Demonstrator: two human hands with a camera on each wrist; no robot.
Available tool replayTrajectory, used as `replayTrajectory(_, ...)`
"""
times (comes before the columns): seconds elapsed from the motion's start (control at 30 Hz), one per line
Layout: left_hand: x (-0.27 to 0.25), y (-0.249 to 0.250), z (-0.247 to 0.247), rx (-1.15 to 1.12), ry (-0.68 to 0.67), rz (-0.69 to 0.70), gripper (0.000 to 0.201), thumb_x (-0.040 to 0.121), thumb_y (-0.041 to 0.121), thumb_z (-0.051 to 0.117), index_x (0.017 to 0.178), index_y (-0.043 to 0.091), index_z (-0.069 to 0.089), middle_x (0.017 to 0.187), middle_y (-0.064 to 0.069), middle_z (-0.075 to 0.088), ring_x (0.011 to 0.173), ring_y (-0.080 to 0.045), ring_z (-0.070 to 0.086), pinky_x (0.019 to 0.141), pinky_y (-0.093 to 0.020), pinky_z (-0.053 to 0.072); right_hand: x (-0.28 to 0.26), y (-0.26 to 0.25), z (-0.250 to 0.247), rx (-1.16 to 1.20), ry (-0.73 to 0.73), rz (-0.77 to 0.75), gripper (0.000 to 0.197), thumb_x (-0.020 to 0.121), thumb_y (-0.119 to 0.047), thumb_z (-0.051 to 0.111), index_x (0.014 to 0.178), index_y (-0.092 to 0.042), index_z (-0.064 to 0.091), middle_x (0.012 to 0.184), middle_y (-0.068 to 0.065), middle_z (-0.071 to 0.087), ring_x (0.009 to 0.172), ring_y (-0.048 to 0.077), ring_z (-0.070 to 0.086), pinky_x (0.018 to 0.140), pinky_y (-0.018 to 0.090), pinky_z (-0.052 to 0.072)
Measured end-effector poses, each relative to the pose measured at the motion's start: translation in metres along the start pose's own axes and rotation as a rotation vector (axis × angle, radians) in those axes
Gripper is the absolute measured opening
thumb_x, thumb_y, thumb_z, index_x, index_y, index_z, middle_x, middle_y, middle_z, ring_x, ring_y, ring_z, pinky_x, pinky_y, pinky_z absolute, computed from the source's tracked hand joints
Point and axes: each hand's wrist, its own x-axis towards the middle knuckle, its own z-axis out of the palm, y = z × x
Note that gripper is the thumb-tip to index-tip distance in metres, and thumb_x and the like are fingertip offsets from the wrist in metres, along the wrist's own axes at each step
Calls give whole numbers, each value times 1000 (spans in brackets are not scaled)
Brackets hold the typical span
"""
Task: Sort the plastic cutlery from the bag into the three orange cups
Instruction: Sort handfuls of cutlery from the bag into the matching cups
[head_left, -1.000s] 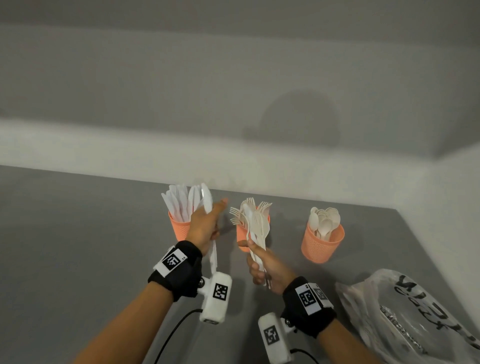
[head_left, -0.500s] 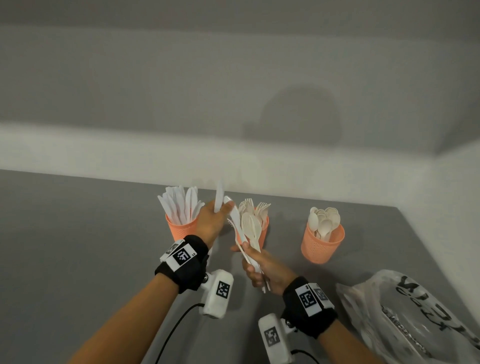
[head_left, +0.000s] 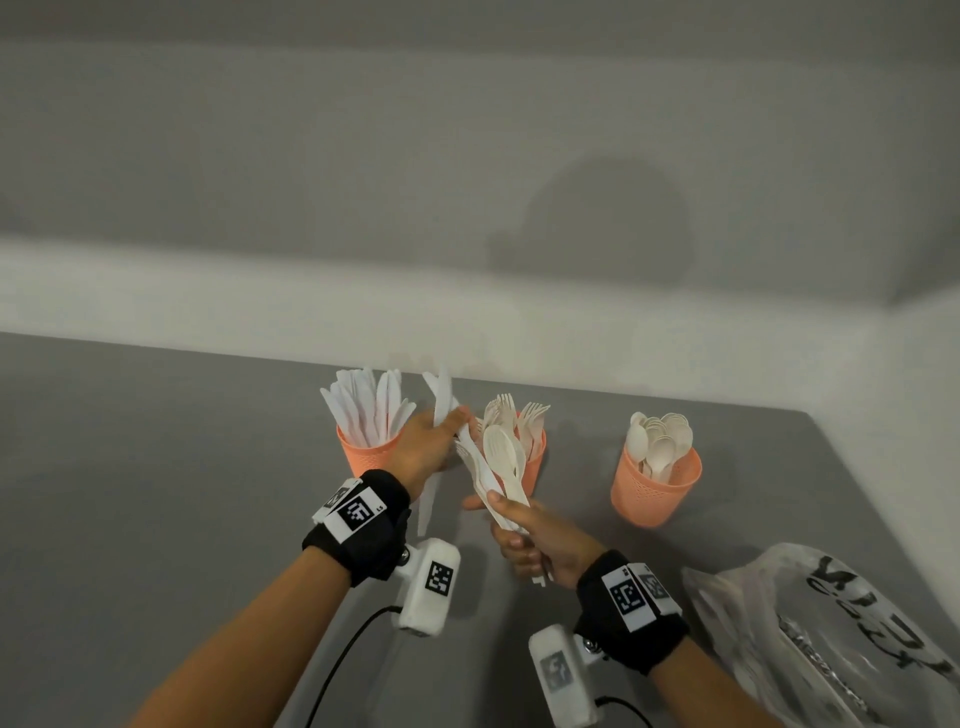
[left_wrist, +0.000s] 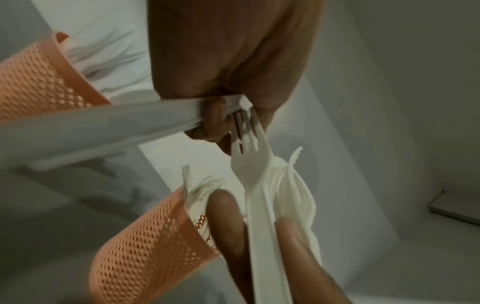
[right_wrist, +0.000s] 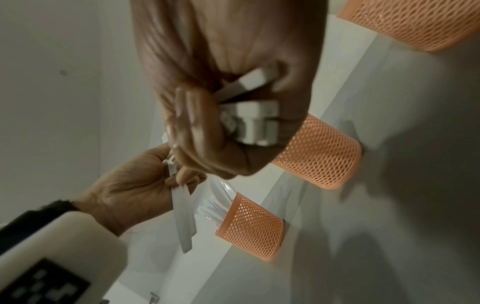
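Fingers of the left hand (head_left: 426, 447) pinch a knife (head_left: 440, 402) just right of the knife cup (head_left: 363, 457); right hand (head_left: 530, 535) clutches a mixed bundle (head_left: 498, 462). Next, I judge: drop the knife in that cup.

Wrists: black bands (head_left: 363, 525), each bearing white square-code tags (head_left: 629, 597).
Cameras: white boxes (head_left: 430, 586) beside the bands (coded too), black cables (head_left: 343, 660) trailing.
Forearms: bare, sleeveless.
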Motion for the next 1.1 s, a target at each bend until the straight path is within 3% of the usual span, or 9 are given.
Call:
replayTrajectory(0.1,9,2,-11,-147,143,29,32,101,25,33,79,11,52,71,-5,63,36,1,49,38,-10,36,1,-2,0,-28,-22,24,31,95,-41,43,110,-22,62,51,-7,30,37,2,23,37,14,19)
replayTrajectory(0.2,19,0,-33,-283,283,64,29,101,27,32,81,13,47,60,1,66,48,-8,52,51,-19,43,0,0,-1,-109,-27,50,28,95,-40,43,102,-23,64,51,-8,28,37,1,23,37,13,19)
replayTrajectory(0.3,30,-2,-60,-356,363,86,26,100,24,36,79,14,47,46,4,56,46,-11,57,50,-26,48,1,5,-4,-104,19,80,24,95,-37,46,95,-19,62,50,-10,27,37,2,22,36,13,20)
replayTrajectory(0.4,43,3,-82,-266,467,162,30,97,28,45,70,14,46,37,9,41,31,-6,39,43,-23,37,5,6,-5,-39,83,89,23,93,-38,49,87,-16,57,49,-8,27,36,2,23,35,13,21)
replayTrajectory(0.5,55,19,-95,-230,573,242,42,89,39,58,60,16,39,45,1,37,34,-7,31,38,-17,29,9,2,-3,-24,128,73,28,93,-40,48,82,-16,54,46,-7,27,36,5,29,38,16,28)
replayTrajectory(0.6,65,30,-97,-201,644,288,50,82,45,64,55,17,34,50,-5,31,38,-13,30,41,-20,29,12,-1,-2,-33,144,56,30,93,-41,46,80,-15,54,46,-5,27,38,6,30,40,18,29)
replayTrajectory(0.83,86,-9,-83,-46,618,256,49,86,44,59,53,11,45,44,-4,45,32,-3,43,43,-11,41,18,-5,-5,63,167,21,32,94,-40,45,80,-13,53,41,-6,26,30,4,22,32,15,21)
replayTrajectory(0.97,86,-38,-79,113,515,313,17,85,25,65,83,13,54,61,-2,55,43,0,56,55,-15,44,21,-3,-6,115,187,17,34,94,-43,41,81,-14,52,41,-6,28,30,3,22,30,14,20)
replayTrajectory(1.1,88,-44,-82,350,511,436,12,88,16,62,96,11,55,64,0,51,58,-11,50,60,-19,39,22,-1,-5,182,203,2,36,94,-45,39,77,-15,49,43,-6,30,30,3,23,31,14,20)
